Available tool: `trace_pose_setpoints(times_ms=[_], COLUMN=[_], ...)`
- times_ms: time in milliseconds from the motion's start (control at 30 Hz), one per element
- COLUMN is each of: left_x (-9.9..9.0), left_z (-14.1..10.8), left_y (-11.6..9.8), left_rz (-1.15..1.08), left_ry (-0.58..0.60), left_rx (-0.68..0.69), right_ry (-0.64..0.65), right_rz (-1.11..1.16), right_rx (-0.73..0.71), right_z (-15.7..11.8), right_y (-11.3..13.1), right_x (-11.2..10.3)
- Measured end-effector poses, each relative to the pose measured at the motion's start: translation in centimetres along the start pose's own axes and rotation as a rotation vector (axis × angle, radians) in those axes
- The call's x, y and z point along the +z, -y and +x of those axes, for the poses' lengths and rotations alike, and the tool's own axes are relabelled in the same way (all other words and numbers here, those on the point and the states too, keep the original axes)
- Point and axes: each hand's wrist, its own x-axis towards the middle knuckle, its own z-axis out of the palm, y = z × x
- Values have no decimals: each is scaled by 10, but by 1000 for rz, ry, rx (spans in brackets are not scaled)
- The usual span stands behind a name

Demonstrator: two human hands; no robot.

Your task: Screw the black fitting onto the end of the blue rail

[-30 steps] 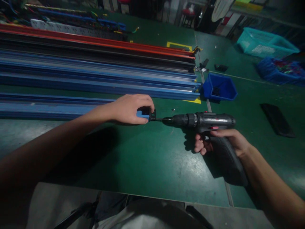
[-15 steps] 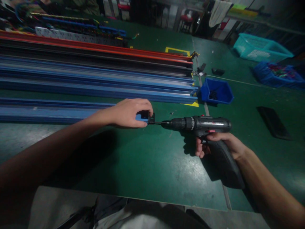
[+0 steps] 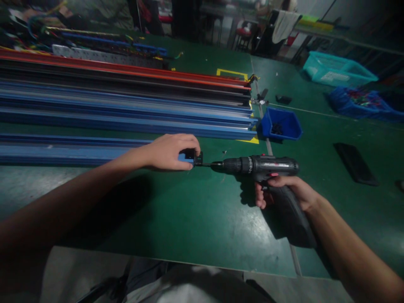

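My left hand (image 3: 172,152) is wrapped over the right end of a long blue metal profile (image 3: 78,155) lying on the green table. Its thumb and fingers hold a small black end piece (image 3: 198,158) there, partly hidden by the fingers. In my right hand (image 3: 295,189) is a black cordless drill (image 3: 271,165), held by its grip and pointing left. The thin bit (image 3: 206,164) of the drill reaches the black end piece; whether it sits in a screw cannot be made out. A small screw (image 3: 224,152) lies just behind the drill's tip.
Several blue, black and red profiles (image 3: 126,101) lie side by side behind. A blue bin (image 3: 285,124) with small dark parts stands at their right end. Farther right are a black flat object (image 3: 355,163), a blue tray (image 3: 356,103) and a teal basket (image 3: 339,71).
The view has shifted slightly, so the table's things sit a little farther left. Both hands keep their hold, with the drill's bit still against the end piece.
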Motion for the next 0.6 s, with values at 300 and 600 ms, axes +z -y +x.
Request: trace_pose_setpoints(times_ms=[300,600], left_x=[2,1], left_z=[0,0], left_y=[3,2], left_rz=[9,11], left_ry=[-2,3], left_rx=[-2,2], right_ry=[5,-19], right_rz=[-12,-16], right_rx=[-14,-1], right_z=[1,0], right_y=[0,1], right_x=[0,-3])
